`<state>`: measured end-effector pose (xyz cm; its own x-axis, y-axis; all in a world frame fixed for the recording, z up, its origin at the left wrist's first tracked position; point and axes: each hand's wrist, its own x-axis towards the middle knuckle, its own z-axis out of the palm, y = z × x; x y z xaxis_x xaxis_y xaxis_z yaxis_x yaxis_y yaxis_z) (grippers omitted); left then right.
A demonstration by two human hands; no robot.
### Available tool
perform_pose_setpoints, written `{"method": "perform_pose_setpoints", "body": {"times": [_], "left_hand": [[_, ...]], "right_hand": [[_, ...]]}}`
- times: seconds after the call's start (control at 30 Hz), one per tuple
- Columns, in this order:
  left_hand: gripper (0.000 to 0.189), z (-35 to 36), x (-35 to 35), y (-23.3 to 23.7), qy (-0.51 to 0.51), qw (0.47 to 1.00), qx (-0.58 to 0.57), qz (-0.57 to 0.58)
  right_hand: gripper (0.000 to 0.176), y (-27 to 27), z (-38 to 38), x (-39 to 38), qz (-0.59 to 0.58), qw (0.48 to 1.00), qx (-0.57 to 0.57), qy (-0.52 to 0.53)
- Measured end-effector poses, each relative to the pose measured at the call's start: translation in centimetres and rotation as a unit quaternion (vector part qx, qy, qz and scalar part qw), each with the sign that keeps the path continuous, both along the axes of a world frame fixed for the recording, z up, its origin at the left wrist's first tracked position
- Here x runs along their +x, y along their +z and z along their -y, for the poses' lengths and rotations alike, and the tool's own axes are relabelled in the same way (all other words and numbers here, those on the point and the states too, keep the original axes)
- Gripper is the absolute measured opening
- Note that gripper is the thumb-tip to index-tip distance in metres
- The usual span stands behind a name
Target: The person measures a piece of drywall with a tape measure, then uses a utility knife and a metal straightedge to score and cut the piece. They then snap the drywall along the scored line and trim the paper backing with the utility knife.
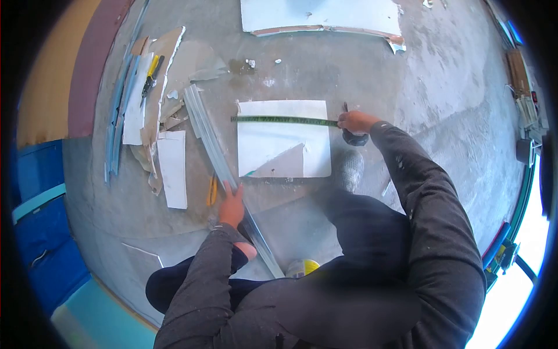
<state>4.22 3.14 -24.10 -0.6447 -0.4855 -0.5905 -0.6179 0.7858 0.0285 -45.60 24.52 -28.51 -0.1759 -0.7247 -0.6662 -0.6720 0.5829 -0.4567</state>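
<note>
My right hand (356,122) grips a tape measure (290,120) at the right side of a white board piece (267,139). The green blade runs out leftward across the upper part of the board, and its dark case hangs below my fingers. A thin dark stick (346,107), perhaps a pencil, pokes up from that hand. My left hand (231,208) is closed around a long metal channel (209,136) that slants past the board's left side. A grey triangular patch (285,163) shows on the board's lower part.
Yellow-handled cutters (152,72) lie on board scraps (172,168) at the left. An orange tool (212,191) rests near my left hand. A larger white sheet (319,16) lies ahead, and a yellow-and-white bucket (303,267) stands by my legs. Blue cabinets (43,198) line the left.
</note>
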Motion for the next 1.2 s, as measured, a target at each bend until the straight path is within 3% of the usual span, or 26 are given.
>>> {"method": "perform_pose_setpoints", "body": {"times": [0.13, 0.43, 0.47, 0.57, 0.67, 0.77, 0.87, 0.97, 1.07, 1.2], "left_hand": [[0.065, 0.0, 0.3, -0.5, -0.001, 1.0, -0.009, -0.008], [0.064, 0.1, 0.3, -0.2, 0.023, 1.0, -0.002, -0.009], [0.063, 0.0, 0.5, -0.3, 0.021, 1.0, -0.004, -0.011], [0.063, 0.3, 0.8, -1.1, 0.014, 1.0, -0.008, -0.021], [0.063, 0.4, 1.1, -1.9, 0.013, 1.0, -0.011, -0.021], [0.063, 0.2, 1.3, -2.2, 0.001, 1.0, -0.021, -0.018], [0.061, 0.1, 0.7, -1.3, 0.002, 1.0, -0.019, -0.004], [0.057, -0.1, -0.3, 0.2, 0.01, 1.0, -0.008, 0.016], [0.06, 0.1, 0.3, -0.6, 0.004, 1.0, -0.02, 0.013], [0.066, 0.2, 0.9, -1.9, 0.012, 1.0, -0.022, 0.005]], "right_hand": [[0.035, 5.7, -1.0, 3.9, 0.05, 0.996, 0.073, -0.021], [0.036, 5.2, -3.1, 7.2, 0.055, 0.994, 0.091, -0.013], [0.035, -0.4, -5.0, 5.7, 0.058, 0.996, 0.002, 0.07], [0.028, 1.8, -4.5, 5.6, 0.024, 0.995, -0.054, 0.083], [0.027, 5.3, -2.7, 6.7, 0.044, 0.994, 0.085, -0.047], [0.035, 4.9, -3.1, 7.0, 0.069, 0.995, 0.07, 0.001], [0.036, 0.1, -5.1, 7.5, 0.053, 0.993, 0.004, 0.104], [0.037, 3.3, -4.1, 9.2, 0.056, 0.993, 0.104, 0.023], [0.038, 0.8, -5.1, 8.8, 0.044, 0.992, 0.104, 0.049], [0.038, 3.6, -3.8, 9.2, 0.038, 0.989, 0.136, 0.041]]}}
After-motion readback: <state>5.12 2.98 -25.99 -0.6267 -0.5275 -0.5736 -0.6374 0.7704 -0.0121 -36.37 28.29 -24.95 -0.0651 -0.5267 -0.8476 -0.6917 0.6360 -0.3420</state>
